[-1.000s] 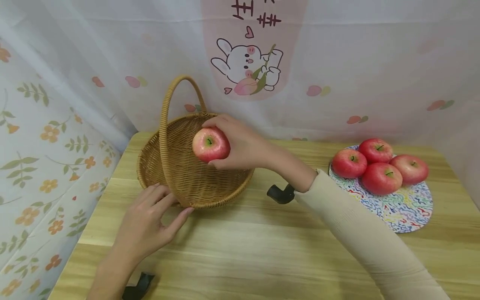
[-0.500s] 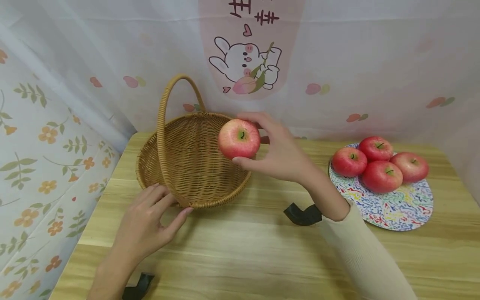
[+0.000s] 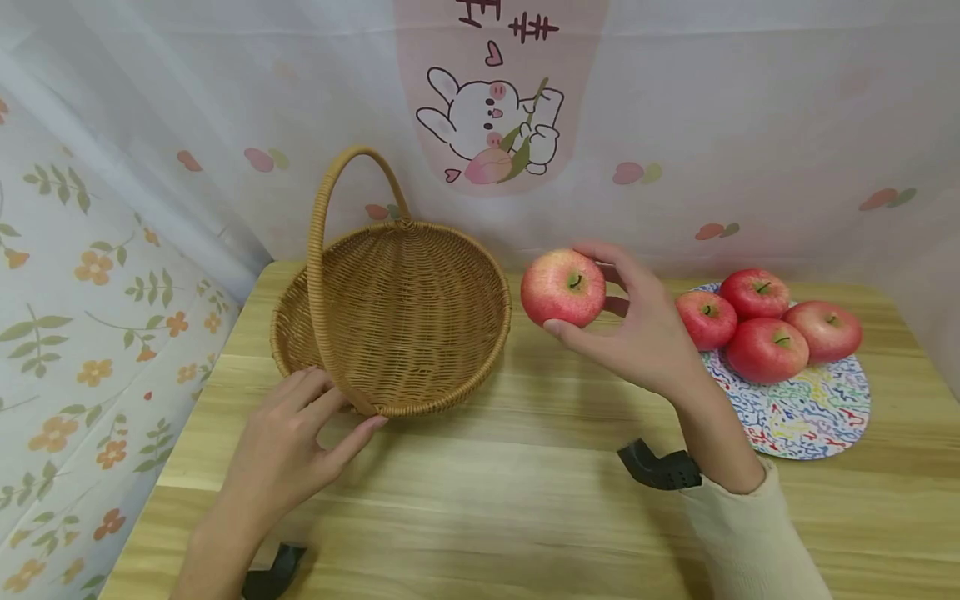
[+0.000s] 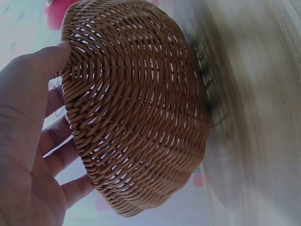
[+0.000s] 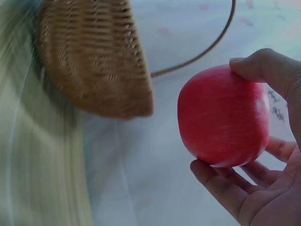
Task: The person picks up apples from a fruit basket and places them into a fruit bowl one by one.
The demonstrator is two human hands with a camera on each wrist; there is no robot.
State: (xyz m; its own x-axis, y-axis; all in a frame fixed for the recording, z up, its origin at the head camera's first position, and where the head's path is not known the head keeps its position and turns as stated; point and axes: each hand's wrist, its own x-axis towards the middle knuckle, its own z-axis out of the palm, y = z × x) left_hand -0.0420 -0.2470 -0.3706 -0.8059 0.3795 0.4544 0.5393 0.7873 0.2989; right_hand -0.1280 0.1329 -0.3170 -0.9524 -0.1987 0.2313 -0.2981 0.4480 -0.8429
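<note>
My right hand [image 3: 645,333] grips a red apple [image 3: 562,287] between thumb and fingers, in the air to the right of the wicker basket [image 3: 420,317]. In the right wrist view the apple [image 5: 223,115] shows its smooth red side, the thumb above and the fingertips below. My left hand [image 3: 288,442] holds the basket's near rim beside the foot of its arched handle [image 3: 318,258]. The left wrist view shows the thumb on the basket's woven edge [image 4: 131,103] and the fingers behind it. No fruit shows inside the basket.
Several red apples [image 3: 765,350] lie together on a round plate with a colourful squiggle pattern [image 3: 825,425] at the right of the wooden table [image 3: 480,517]. A printed white curtain [image 3: 675,100] hangs close behind the table, and a floral one [image 3: 97,358] at the left.
My right hand has moved right with the apple, from over the basket to beside it, towards the plate. The left hand has stayed on the basket's rim.
</note>
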